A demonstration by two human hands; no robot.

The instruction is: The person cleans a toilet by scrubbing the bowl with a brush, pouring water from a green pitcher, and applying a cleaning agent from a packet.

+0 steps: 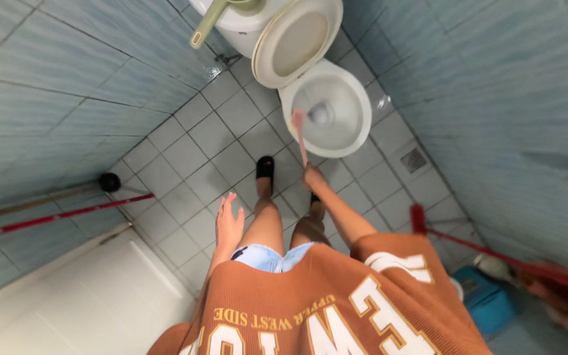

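A white toilet bowl [356,115], its seat and lid [295,41] raised against the cistern, is being faced from just ahead of the person's feet on the pale tiled floor [192,141]. A pink-handled toilet brush [300,135] is being held out toward it, its long axis running from the right hand [312,177] up and away to the bowl's near rim, where the brush head is being pressed just inside the basin. The right hand is the nearer one by far, and it is being kept closed around the lower end of the handle. The left hand [229,223] is being held well apart at the thigh, fingers spread open, with nothing in it.
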